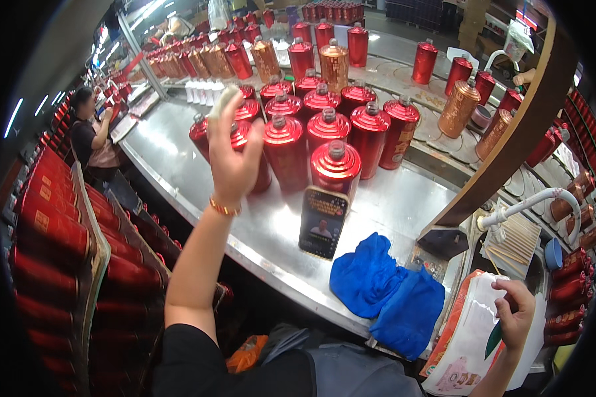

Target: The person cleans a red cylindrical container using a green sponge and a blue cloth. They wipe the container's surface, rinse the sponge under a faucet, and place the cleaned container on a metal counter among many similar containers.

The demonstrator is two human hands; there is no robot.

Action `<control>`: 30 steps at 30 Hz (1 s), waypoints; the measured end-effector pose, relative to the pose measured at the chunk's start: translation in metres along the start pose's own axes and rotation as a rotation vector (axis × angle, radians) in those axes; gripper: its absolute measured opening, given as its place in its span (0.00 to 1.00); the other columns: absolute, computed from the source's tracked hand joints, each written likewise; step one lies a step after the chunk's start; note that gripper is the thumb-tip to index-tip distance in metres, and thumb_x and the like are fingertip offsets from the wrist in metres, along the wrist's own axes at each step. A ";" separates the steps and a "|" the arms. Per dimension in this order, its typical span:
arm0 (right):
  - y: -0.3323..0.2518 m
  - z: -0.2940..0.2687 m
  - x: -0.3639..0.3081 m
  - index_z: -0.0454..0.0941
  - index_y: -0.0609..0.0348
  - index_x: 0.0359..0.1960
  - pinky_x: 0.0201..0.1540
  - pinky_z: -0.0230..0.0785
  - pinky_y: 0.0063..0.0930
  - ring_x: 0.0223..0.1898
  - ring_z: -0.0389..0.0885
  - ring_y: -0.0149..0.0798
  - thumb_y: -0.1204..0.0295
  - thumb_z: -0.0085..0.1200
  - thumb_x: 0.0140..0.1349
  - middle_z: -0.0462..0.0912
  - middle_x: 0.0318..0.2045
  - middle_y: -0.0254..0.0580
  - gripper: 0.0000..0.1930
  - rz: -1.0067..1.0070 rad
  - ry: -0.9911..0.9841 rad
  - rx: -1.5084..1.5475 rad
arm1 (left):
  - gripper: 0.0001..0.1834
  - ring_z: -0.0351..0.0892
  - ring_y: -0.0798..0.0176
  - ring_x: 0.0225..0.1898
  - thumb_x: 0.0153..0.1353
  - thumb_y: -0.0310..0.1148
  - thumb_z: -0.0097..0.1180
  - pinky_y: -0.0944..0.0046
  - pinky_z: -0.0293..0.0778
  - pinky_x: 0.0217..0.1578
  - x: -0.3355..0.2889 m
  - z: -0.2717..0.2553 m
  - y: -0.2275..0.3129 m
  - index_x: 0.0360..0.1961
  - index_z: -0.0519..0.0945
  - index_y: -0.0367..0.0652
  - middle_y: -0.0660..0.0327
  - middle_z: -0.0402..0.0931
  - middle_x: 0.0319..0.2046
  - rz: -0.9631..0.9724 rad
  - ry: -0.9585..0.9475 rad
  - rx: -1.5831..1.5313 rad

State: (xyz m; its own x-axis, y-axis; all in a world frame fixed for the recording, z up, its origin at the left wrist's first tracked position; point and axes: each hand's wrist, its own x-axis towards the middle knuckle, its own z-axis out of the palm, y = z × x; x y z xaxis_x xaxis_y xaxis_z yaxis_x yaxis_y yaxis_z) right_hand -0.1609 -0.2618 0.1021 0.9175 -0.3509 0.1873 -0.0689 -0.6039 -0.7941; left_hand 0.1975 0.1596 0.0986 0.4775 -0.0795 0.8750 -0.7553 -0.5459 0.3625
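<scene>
My left hand (235, 165) is raised at the left side of a group of shiny red bottles (286, 149), fingers stretched up and thumb apart, holding nothing. Pale covers sit on its fingertips. The hand hides part of the bottles behind it. At the lower right, my right hand (515, 314) is curled over a stack of white printed sheets (458, 344). A flat, pointed green piece (493, 340) sticks out from under its palm; its exact kind is unclear. A lit phone (322, 223) leans upright against the front red bottle (336, 165).
A crumpled blue cloth (391, 291) lies at the front edge of the metal table (271, 228). A brown post (503, 126) and a white curved pipe (536, 202) rise at the right. Racks of red bottles (53, 218) stand left. Beyond, another person (94, 132) works.
</scene>
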 end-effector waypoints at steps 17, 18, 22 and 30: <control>0.032 -0.005 -0.047 0.83 0.67 0.45 0.29 0.64 0.19 0.24 0.73 0.26 0.78 0.58 0.61 0.86 0.37 0.44 0.11 0.286 0.033 -0.115 | 0.66 0.70 0.42 0.68 0.40 0.61 0.78 0.52 0.69 0.67 0.236 0.280 -0.161 0.72 0.60 0.32 0.41 0.63 0.70 -0.359 -0.978 0.753; 0.033 -0.007 -0.048 0.83 0.67 0.46 0.30 0.64 0.19 0.25 0.74 0.26 0.78 0.58 0.61 0.86 0.38 0.44 0.12 0.317 0.029 -0.114 | 0.68 0.70 0.43 0.68 0.39 0.62 0.78 0.53 0.69 0.67 0.237 0.287 -0.160 0.73 0.58 0.31 0.40 0.63 0.70 -0.341 -1.080 0.694; 0.037 -0.010 -0.051 0.82 0.68 0.48 0.34 0.67 0.21 0.29 0.76 0.29 0.78 0.57 0.63 0.86 0.39 0.45 0.12 0.390 0.007 -0.101 | 0.71 0.70 0.47 0.69 0.36 0.63 0.80 0.55 0.69 0.67 0.224 0.313 -0.164 0.72 0.58 0.28 0.41 0.68 0.68 -0.327 -1.051 0.531; 0.043 -0.008 -0.051 0.81 0.69 0.51 0.43 0.71 0.25 0.38 0.81 0.33 0.78 0.56 0.67 0.86 0.43 0.46 0.13 0.409 -0.016 -0.079 | 0.66 0.77 0.47 0.63 0.33 0.63 0.81 0.57 0.75 0.62 0.207 0.330 -0.122 0.67 0.67 0.30 0.41 0.73 0.63 -0.431 -0.896 0.476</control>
State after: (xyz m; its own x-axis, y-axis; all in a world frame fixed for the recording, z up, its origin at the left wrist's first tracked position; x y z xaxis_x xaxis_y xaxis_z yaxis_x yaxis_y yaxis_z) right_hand -0.2140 -0.2753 0.0632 0.8139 -0.5628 -0.1440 -0.4585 -0.4703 -0.7541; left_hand 0.5363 -0.0659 0.1295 0.9573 -0.2761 0.0855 -0.2889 -0.9235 0.2523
